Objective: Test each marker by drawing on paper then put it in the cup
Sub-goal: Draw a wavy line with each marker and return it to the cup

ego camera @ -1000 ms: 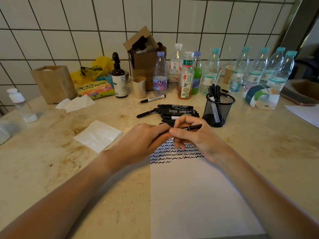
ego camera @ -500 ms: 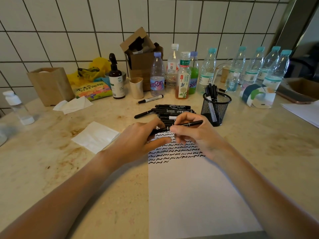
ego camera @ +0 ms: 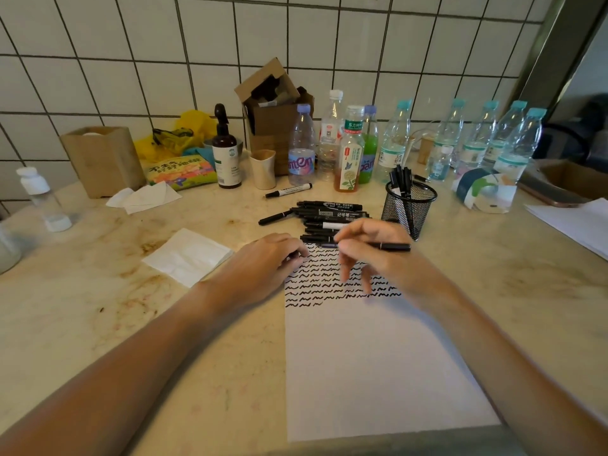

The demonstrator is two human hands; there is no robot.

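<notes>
Presently, the table (ego camera: 98, 324) carried the white paper (ego camera: 378, 373), whose upper part was covered in rows of black squiggles. Beyond the sheet lay a pile of black markers (ego camera: 329, 213), and just beside that stood the mesh cup (ego camera: 409, 207), already holding several pens upright. The left hand (ego camera: 263, 268) rested at the paper's top left corner, fingers curled around something small and dark; whether that was the cap could not be told. The right hand (ego camera: 371, 255) pinched a slim black marker (ego camera: 391, 247) between thumb and forefinger, the barrel lying roughly level above the squiggles, its remaining fingers hanging loose over the page. In my judgement the marker was light, stiff and smooth-sided, liable to roll if released; a pinch at mid-barrel, as held, suited it best.
</notes>
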